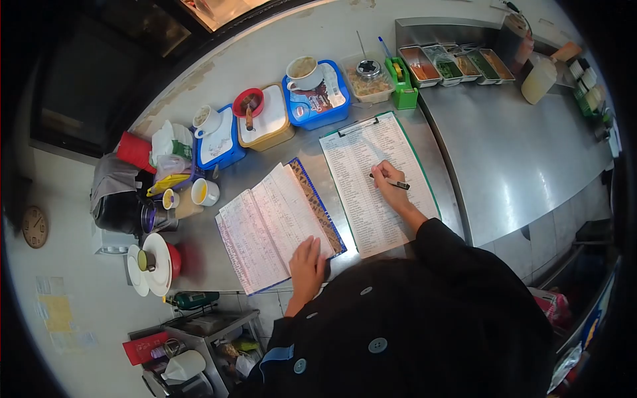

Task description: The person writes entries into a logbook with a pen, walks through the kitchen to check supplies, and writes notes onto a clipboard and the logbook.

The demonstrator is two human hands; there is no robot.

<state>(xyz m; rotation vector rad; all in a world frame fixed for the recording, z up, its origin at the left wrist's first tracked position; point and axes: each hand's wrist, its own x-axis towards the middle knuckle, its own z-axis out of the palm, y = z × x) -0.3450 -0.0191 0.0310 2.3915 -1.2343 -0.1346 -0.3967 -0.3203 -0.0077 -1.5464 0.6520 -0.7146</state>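
My right hand (389, 186) is closed around a black pen (399, 184), over a printed list (371, 219) on a green-edged clipboard (428, 174). Whether the pen tip touches the paper I cannot tell. To the left lies an open notebook (265, 219) with handwritten pages and a blue-bound, patterned cover. My left hand (308, 262) rests flat on the lower right part of its page, fingers stretched out.
Behind the papers stand lidded tubs, among them a blue ice cream tub (318, 106), a red bowl (248, 103) and white cups. A green tape dispenser (403, 89) stands near metal trays of chopped food (458, 66). White plates (156, 265) are at the left.
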